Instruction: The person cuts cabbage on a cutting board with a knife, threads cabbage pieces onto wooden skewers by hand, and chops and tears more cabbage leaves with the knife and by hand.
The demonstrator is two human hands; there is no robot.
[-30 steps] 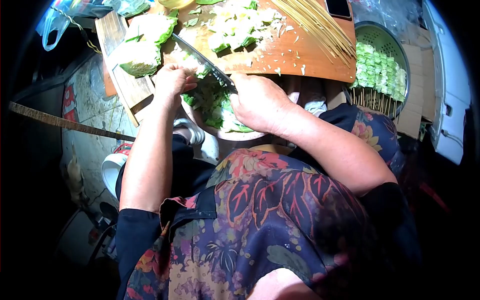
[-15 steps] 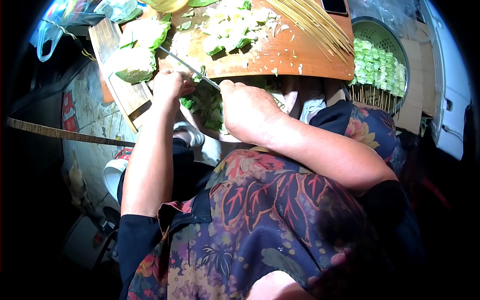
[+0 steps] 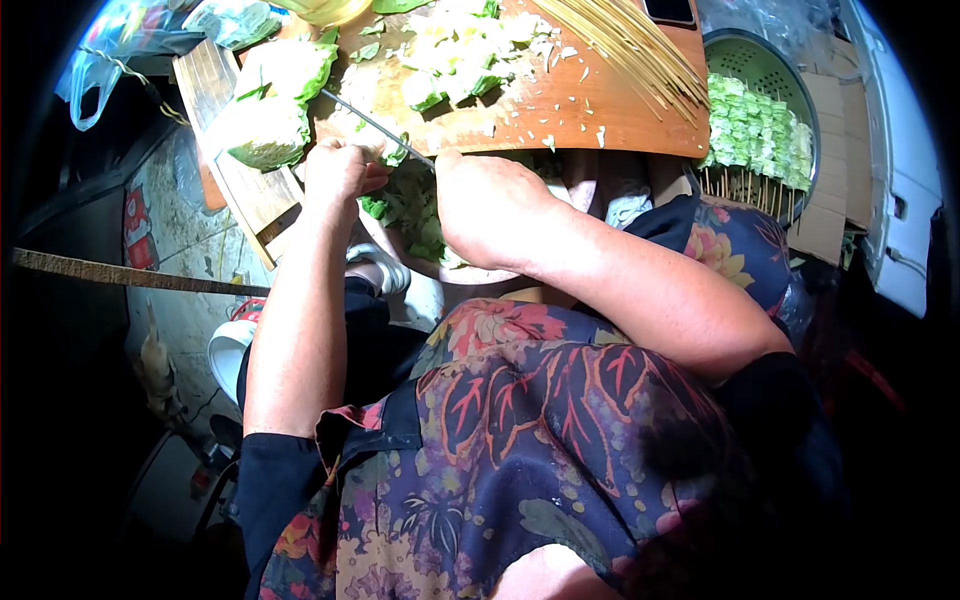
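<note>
My right hand (image 3: 492, 208) is closed around the near end of a knife (image 3: 375, 122). Its thin grey blade, seen nearly edge-on, slants up and left over the front of the wooden cutting board (image 3: 620, 115). Just left of the blade, my left hand (image 3: 340, 172) has its fingers curled in; whatever they hold is hidden. A small green cabbage piece (image 3: 396, 152) lies by the blade near those fingers. Beyond my left hand sits a big cut piece of cabbage (image 3: 268, 130). Chopped cabbage (image 3: 465, 55) is heaped farther back on the board.
Below the board's front edge, a basin (image 3: 480, 274) between my legs holds cabbage pieces. Bamboo skewers (image 3: 625, 50) and a phone (image 3: 670, 10) lie at the board's right. Skewered cabbage (image 3: 755, 130) rests in a colander (image 3: 735, 55). A plastic bag (image 3: 90, 85) hangs far left.
My right hand and the knife's near end have shifted slightly up and left. My left hand stays almost in place, and the cabbage looks the same.
</note>
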